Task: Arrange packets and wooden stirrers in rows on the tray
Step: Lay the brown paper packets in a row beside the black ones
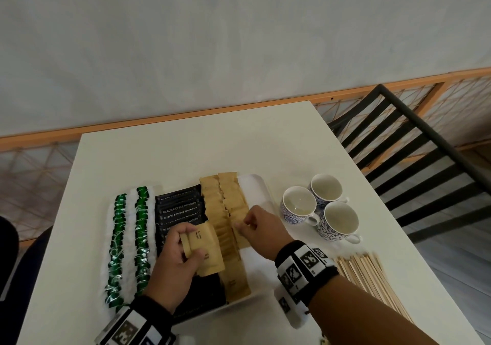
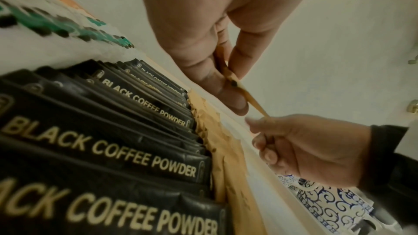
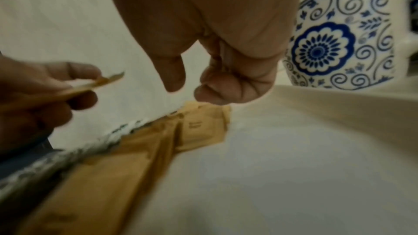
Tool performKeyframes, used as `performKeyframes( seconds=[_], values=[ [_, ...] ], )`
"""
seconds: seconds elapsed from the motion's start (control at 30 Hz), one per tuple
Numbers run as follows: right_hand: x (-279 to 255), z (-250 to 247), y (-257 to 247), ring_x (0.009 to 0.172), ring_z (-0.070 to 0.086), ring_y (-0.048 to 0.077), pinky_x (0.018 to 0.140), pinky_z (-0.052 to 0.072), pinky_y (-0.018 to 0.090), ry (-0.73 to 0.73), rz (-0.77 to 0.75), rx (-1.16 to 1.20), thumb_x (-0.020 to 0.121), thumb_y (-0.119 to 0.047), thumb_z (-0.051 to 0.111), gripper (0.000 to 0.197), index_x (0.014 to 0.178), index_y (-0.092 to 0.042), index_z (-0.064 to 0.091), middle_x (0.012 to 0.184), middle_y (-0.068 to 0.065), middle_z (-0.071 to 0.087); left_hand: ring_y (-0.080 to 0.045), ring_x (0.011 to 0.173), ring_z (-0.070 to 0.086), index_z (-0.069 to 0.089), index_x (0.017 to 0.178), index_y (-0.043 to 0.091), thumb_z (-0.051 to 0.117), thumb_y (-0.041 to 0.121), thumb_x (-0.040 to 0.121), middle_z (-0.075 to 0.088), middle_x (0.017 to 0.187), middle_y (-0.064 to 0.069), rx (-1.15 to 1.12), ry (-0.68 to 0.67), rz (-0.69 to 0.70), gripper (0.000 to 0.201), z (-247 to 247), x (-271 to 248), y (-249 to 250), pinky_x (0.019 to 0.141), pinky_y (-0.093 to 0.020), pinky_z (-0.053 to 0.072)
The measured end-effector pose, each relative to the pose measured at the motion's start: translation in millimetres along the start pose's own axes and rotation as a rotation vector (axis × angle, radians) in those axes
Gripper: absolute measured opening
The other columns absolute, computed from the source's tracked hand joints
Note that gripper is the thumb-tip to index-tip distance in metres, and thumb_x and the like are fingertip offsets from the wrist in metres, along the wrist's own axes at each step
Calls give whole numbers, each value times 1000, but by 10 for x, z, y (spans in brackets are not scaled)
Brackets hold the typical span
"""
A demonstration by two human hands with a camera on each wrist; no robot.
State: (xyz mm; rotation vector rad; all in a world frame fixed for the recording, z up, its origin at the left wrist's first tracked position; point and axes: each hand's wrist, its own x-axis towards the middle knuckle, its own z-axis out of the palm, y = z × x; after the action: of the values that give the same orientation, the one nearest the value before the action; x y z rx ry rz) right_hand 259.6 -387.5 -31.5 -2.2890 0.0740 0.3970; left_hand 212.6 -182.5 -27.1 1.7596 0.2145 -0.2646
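Left hand (image 1: 178, 261) of mine held a small stack of brown sugar packets (image 1: 206, 251), thumb on one side and fingers curled round the other, above the near end of the black row. My right hand (image 1: 261, 229) hung over the right-hand brown row (image 1: 233, 212) with its fingers bent inward; the wrist view showed thumb and forefinger close together with a gap and nothing plainly between them, though from the left wrist view a packet edge seemed to reach its fingertips, so I could not tell whether it pinched anything.

On the white tray (image 1: 256, 188) the packets lay in overlapping rows running away from me: two rows of green-and-white packets (image 1: 142, 235) at the left, then the black coffee powder packets (image 1: 179, 209), then two brown rows. A bare strip of tray lay along the right side.

Wooden stirrers (image 1: 369, 275) lay in a loose heap on the tabletop (image 1: 170, 156), right of the tray, beside my right wrist. Three blue-patterned cups (image 1: 321, 206) stood clustered together past them.
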Motion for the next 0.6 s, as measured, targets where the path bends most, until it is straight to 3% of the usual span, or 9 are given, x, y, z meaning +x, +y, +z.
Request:
performKeyframes(
  seconds=[0.1, 0.2, 0.27, 0.33, 0.47, 0.53, 0.6],
  values=[
    [-83, 24, -86, 68, 57, 8, 68, 49, 23, -134, -97, 130, 94, -50, 51, 25, 81, -28, 53, 80, -9, 60, -24, 85, 70, 46, 109, 45, 59, -3, 89, 72, 96, -10, -41, -35, -12, 53, 49, -21, 38, 66, -39, 59],
    [-142, 104, -90, 71, 59, 7, 68, 48, 23, -175, -132, 254, 87, -45, 65, 10, 83, -37, 60, 81, -12, 62, -22, 82, 72, 38, 115, 50, 61, -3, 88, 74, 93, -8, 10, -95, 17, 64, 102, -42, 45, 69, -39, 58],
    [-163, 142, -61, 67, 57, 7, 66, 46, 24, -184, -140, 323, 84, -35, 72, 11, 77, -33, 63, 71, -14, 61, -20, 84, 71, 36, 119, 50, 62, -2, 88, 74, 94, -5, 57, -143, 28, 66, 129, -51, 34, 75, -40, 58],
    [-172, 126, -51, 66, 59, 11, 64, 47, 26, -194, -131, 313, 84, -30, 72, 15, 77, -19, 65, 66, -10, 59, -17, 86, 72, 35, 123, 47, 62, 0, 88, 75, 96, -2, 73, -176, 24, 64, 140, -61, 41, 75, -36, 57],
    [-205, 49, -63, 58, 61, 10, 62, 50, 23, -240, -91, 239, 91, -30, 63, 28, 84, -3, 64, 60, -9, 60, -12, 89, 70, 53, 117, 37, 63, 10, 90, 74, 98, 6, 160, -187, 33, 39, 120, -67, 44, 78, -34, 56],
    [-241, 32, -64, 55, 60, 10, 60, 51, 25, -271, -73, 273, 91, -34, 63, 28, 82, -7, 63, 54, -10, 60, -7, 89, 68, 63, 110, 31, 63, 14, 90, 73, 98, 11, 218, -181, 38, 26, 112, -60, 34, 81, -32, 56],
    [-282, 28, -59, 57, 61, 10, 57, 49, 23, -326, -73, 328, 83, -35, 72, 20, 79, -17, 64, 60, -9, 62, -3, 88, 68, 65, 109, 29, 66, 22, 88, 73, 98, 13, 220, -213, 42, 22, 134, -72, 47, 77, -24, 55]
  ],
)
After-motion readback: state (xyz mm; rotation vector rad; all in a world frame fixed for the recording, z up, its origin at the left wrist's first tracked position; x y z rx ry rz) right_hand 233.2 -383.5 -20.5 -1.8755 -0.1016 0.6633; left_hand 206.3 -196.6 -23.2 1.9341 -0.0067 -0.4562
